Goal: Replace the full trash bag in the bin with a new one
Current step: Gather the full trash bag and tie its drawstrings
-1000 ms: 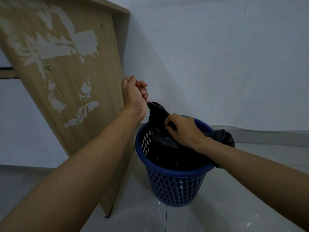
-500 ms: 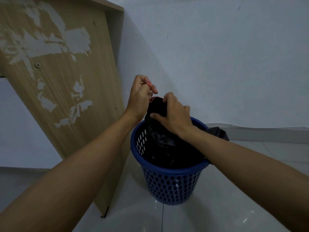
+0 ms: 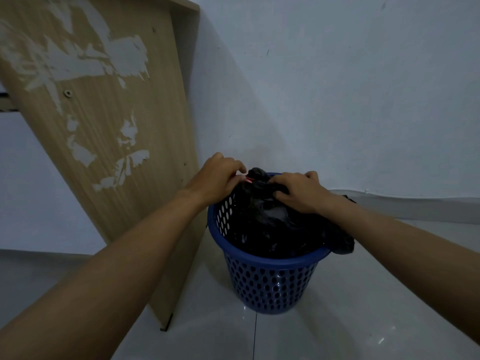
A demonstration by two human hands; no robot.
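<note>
Now, the black plastic trash bag (image 3: 262,224) sits in the blue perforated plastic bin (image 3: 270,281); at 12 o'clock the left hand (image 3: 218,178) pinches a red tie (image 3: 248,180), the right hand (image 3: 298,194) grips the neck. A slip could reopen it.

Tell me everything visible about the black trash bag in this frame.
The black trash bag is thin, crinkled, glossy plastic, sitting inside the blue perforated bin and filling it to the rim. Its top is gathered into a neck at the far side, gripped by the right hand; the left hand pinches a red tie there. One fold hangs over the bin's right rim.
</note>
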